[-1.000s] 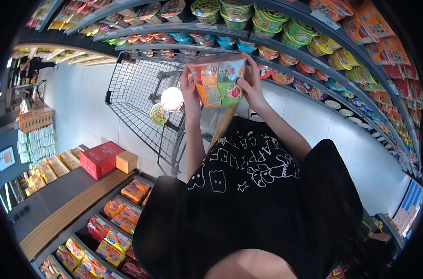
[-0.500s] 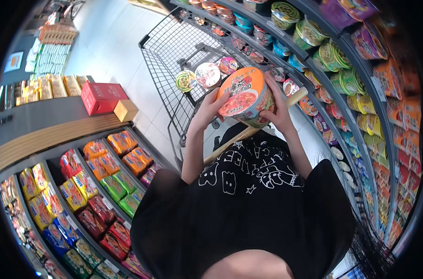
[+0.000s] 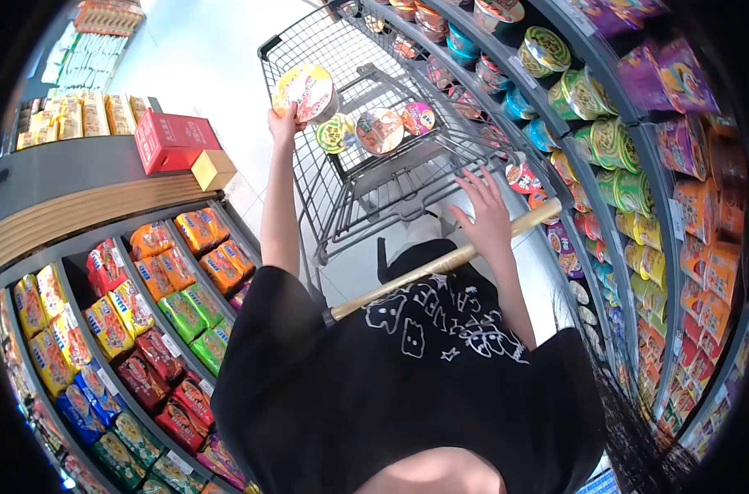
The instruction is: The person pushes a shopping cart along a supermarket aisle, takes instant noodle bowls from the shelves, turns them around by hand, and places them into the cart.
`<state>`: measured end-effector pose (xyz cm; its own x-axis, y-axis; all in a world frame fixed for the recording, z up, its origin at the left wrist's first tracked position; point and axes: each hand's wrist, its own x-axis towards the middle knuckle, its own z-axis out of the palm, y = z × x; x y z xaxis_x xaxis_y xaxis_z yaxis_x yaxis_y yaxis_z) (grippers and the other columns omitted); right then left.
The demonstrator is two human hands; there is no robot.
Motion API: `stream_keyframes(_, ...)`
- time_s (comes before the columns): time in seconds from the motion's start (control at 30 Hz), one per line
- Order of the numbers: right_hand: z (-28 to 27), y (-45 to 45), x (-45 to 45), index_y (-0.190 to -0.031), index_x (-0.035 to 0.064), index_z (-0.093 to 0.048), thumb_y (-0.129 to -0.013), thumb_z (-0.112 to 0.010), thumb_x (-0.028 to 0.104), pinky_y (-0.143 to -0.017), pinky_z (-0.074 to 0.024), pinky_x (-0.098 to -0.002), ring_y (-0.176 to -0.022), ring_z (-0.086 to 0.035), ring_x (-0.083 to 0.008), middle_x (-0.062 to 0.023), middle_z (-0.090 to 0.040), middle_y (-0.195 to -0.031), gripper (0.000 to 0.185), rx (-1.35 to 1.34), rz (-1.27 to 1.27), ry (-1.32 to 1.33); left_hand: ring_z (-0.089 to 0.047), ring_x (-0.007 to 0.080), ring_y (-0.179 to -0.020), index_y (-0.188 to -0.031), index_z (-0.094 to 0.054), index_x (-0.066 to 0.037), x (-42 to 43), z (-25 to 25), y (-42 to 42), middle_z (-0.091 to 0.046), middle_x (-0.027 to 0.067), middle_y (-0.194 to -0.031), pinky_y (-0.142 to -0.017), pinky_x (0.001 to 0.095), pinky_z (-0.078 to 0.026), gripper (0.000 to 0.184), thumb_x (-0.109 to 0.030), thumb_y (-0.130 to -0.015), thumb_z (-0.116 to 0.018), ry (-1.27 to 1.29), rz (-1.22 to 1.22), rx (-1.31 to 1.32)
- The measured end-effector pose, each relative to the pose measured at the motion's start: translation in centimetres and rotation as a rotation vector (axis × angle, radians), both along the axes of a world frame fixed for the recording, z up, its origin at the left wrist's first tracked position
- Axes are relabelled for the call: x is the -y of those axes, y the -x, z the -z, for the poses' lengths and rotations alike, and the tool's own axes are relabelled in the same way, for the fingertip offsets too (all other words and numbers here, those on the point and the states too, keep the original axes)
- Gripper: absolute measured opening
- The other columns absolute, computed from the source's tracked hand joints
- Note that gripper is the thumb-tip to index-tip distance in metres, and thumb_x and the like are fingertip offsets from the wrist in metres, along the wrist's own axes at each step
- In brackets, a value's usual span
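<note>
Left hand (image 3: 284,125) grasping a tub (image 3: 306,92) by its edge at 11 o'clock, overlapping the cart's (image 3: 262,53) side. Right hand (image 3: 485,212) at 2 o'clock, fingers spread and holding nothing; contact with the handle (image 3: 440,263) cannot be told. Cups (image 3: 380,131) at 12 o'clock, inside. Apparent step: loading; lowering the tub would call for clearing wire and cups.
</note>
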<state>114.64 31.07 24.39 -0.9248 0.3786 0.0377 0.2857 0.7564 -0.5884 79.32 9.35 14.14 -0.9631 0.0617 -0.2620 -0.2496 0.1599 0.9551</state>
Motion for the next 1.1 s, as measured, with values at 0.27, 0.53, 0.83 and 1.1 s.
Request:
stream_keyframes(0.27,-1.2,0.6,0.1,-0.105,0.0073,-0.054,-0.072,-0.06,0.014,-0.091,-0.0364,-0.034,-0.119,-0.034,-0.0234,-0.0013,-0.049,-0.118,0.035,0.068,0.082,0.093,-0.059,0.0197,-0.043,-0.071,-0.056,0.008,3.4,10.1,0.5,-0.058,0.0111,-0.059,-0.038,0.0282,-0.049,0.027,-0.018,-0.072,-0.063,0.56,0.344,0.334)
stream_keyframes(0.53,-1.0,1.2,-0.1,-0.107,0.0079,-0.054,-0.071,-0.061,0.009,-0.092,-0.0366,-0.0333,-0.119,-0.034,-0.024,-0.0026,-0.049,-0.119,0.037,0.084,0.067,0.106,-0.062,0.0281,-0.073,-0.083,-0.055,0.005,6.9,25.3,-4.3,-0.059,0.0225,-0.085,-0.05,0.032,-0.052,0.029,-0.017,-0.07,-0.066,0.658,0.161,0.409)
stream_keyframes(0.83,-1.4,2.2,-0.2,-0.108,0.008,-0.053,-0.07,-0.061,0.006,-0.091,-0.0377,-0.0332,-0.115,-0.04,-0.0244,-0.0032,-0.051,-0.116,0.038,0.084,0.104,0.085,-0.056,0.0319,-0.09,-0.105,-0.038,0.005,1.2,23.3,-7.8,-0.052,0.0222,-0.103,-0.074,0.0419,-0.046,0.043,-0.01,-0.073,-0.062,0.588,-0.356,0.384)
stream_keyframes(1.1,-1.2,2.6,-0.2,-0.106,0.0085,-0.053,-0.07,-0.061,0.005,-0.085,-0.0431,-0.0306,-0.101,-0.052,-0.0228,-0.0052,-0.05,-0.117,0.037,0.112,0.169,0.213,-0.05,0.0321,-0.095,-0.113,-0.027,-0.005,-2.4,21.4,-5.8,-0.036,0.0164,-0.118,-0.063,0.046,-0.056,0.04,0.007,-0.079,-0.045,-0.073,-0.597,0.304)
